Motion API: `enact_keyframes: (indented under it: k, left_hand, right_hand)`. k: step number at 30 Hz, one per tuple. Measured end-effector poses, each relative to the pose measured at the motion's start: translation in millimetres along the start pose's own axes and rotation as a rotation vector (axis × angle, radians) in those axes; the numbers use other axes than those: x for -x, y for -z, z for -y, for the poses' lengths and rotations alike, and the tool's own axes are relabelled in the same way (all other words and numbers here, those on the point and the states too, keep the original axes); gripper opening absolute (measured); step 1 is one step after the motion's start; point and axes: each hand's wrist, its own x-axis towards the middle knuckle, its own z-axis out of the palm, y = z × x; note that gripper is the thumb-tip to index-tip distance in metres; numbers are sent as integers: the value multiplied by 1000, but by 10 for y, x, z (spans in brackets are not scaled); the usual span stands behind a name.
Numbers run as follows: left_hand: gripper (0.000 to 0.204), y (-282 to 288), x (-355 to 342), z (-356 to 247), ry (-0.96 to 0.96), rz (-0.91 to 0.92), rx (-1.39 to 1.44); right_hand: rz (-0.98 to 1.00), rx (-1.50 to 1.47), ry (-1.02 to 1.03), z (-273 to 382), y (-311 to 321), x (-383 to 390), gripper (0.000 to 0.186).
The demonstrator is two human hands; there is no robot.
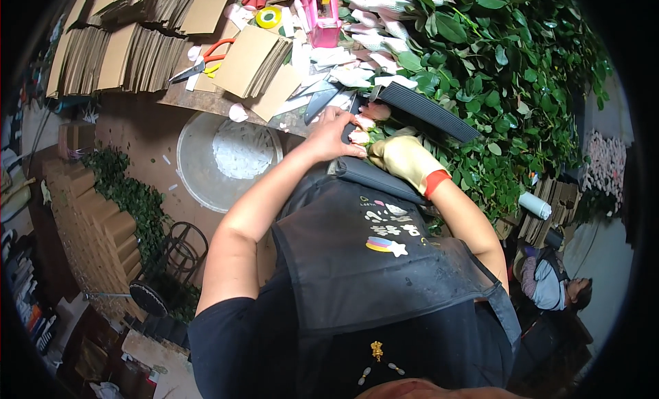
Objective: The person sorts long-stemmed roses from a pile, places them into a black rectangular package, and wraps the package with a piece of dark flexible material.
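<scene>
Several pink roses (362, 136) lie between the two black ribbed side walls of a holder, their blooms toward the left. The upper ribbed wall (429, 112) slants beyond them; the lower ribbed wall (377, 176) rests against my apron. My left hand (331, 136), bare, cups the blooms with thumb and forefinger on either side. A pale yellow glove with a red-orange cuff covers my right hand (400, 160), which is closed over the roses' stems and leaves just below the blooms. Its fingertips are partly hidden.
Cardboard sheets (252, 59), orange-handled scissors (206, 62) and a pink tape dispenser (321, 18) occupy the bench. White-netted roses (377, 31) and a heap of leafy stems (508, 69) lie at far right. A round tub (195, 169) stands below left. Another person (549, 279) is at right.
</scene>
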Motion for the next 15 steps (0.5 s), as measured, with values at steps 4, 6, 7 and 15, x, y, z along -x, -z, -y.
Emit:
enact_keyframes:
  k: [4, 6, 7, 15]
  left_hand:
    - [86, -116, -19, 125, -60, -128, -116]
    - [93, -58, -32, 44, -30, -81, -170]
    - [93, -54, -29, 35, -35, -70, -177]
    - [107, -16, -67, 10, -57, -27, -196]
  right_hand:
    - [-379, 602, 428, 42, 48, 53, 29]
    - [-240, 670, 277, 67, 8, -74, 25]
    - [-176, 709, 226, 8, -57, -174, 27]
    - [-194, 352, 202, -108, -95, -128, 22]
